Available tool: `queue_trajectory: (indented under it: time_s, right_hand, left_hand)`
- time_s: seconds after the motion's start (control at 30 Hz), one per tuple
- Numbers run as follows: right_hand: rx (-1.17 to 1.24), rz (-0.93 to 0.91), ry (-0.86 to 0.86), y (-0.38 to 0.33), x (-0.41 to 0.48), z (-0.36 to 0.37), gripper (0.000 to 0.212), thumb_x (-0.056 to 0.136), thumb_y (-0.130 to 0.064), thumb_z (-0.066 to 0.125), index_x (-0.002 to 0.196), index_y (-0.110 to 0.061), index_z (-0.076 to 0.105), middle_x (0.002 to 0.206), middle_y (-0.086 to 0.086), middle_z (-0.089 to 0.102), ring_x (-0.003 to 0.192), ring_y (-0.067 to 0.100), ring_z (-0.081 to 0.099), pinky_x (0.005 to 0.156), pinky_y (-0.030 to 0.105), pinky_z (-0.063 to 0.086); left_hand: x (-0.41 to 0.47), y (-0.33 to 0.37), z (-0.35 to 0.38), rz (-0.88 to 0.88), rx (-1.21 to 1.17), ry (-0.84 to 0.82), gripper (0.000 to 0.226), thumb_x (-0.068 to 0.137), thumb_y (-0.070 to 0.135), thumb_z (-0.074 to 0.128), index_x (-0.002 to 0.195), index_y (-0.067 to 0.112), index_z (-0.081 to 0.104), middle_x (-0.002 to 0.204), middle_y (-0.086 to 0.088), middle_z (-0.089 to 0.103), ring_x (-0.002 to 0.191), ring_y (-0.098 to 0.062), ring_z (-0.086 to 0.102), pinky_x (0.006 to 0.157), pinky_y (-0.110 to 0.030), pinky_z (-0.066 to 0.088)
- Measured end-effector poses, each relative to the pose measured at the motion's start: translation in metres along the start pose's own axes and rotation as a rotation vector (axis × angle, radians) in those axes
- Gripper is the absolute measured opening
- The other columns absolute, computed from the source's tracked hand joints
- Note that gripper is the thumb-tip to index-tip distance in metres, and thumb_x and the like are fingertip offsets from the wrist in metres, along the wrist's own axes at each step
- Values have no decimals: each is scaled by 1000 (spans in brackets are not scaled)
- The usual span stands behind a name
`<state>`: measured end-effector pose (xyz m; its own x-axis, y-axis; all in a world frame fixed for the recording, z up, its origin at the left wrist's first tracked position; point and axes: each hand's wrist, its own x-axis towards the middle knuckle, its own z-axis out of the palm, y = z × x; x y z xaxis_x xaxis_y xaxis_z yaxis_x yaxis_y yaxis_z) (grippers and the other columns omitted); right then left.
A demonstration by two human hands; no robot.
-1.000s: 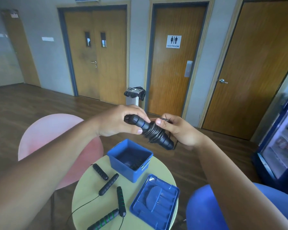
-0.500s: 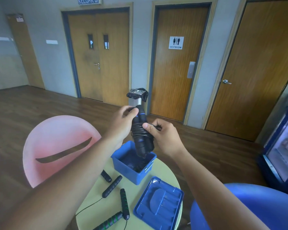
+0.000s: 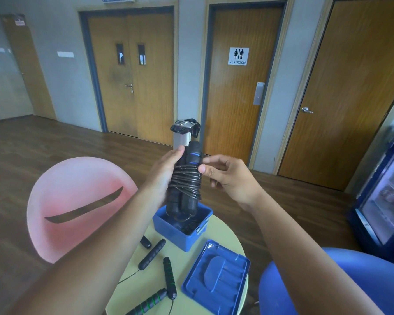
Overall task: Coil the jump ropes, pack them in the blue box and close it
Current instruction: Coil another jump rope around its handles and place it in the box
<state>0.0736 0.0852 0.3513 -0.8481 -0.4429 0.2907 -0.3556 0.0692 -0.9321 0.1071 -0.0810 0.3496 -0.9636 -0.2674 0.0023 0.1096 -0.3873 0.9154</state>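
A coiled black jump rope (image 3: 187, 183), its cord wound round both handles, stands upright with its lower end at the mouth of the open blue box (image 3: 182, 235). My left hand (image 3: 164, 176) grips the bundle from the left. My right hand (image 3: 223, 176) touches its upper right side with thumb and fingertips. The blue lid (image 3: 216, 276) lies upside down on the round table (image 3: 225, 230), right of the loose ropes. A black-handled rope (image 3: 151, 254) and a green-striped rope (image 3: 170, 277) lie uncoiled on the table.
A pink chair (image 3: 77, 201) stands left of the table and a blue chair (image 3: 341, 285) at the lower right. A bin (image 3: 184, 133) stands behind by the restroom door. A glass-fronted fridge (image 3: 387, 201) is at the right edge.
The coiled rope has turned from lying slantwise between my hands to upright and come down to the box's mouth. My right hand has shifted to its upper side.
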Motion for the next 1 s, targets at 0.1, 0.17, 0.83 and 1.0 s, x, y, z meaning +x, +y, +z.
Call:
queue_trajectory:
  time_s: [0.1, 0.17, 0.83, 1.0]
  right_hand:
    - [-7, -42, 32, 5, -4, 2, 10, 89, -22, 73, 88, -13, 74, 58, -14, 61, 52, 3, 48, 54, 11, 40]
    - [-21, -62, 73, 8, -6, 4, 7, 90, -20, 72, 83, -17, 73, 54, -18, 61, 51, -1, 50, 55, 10, 39]
    - [2, -14, 78, 13, -8, 19, 10, 93, -11, 68, 86, -6, 74, 73, 7, 70, 65, 12, 61, 66, 21, 54]
    - [-92, -13, 281, 14, -4, 8, 25, 95, -30, 67, 78, -12, 66, 71, -1, 67, 68, 11, 60, 69, 23, 50]
  left_hand:
    - [3, -2, 0, 47, 39, 20, 12, 90, 28, 71, 84, 18, 70, 69, 1, 73, 59, -16, 68, 56, -26, 55]
    - [7, -7, -3, 121, 121, 51, 11, 88, 27, 75, 91, 17, 72, 81, -3, 73, 66, -16, 70, 65, -30, 56]
    - [0, -7, -7, 88, 466, -103, 19, 94, 30, 65, 89, 14, 74, 82, -13, 73, 73, -29, 69, 77, -47, 55]
    - [1, -14, 2, 130, 465, -20, 24, 96, 35, 56, 85, 14, 62, 83, -10, 64, 76, -27, 63, 75, -45, 51]
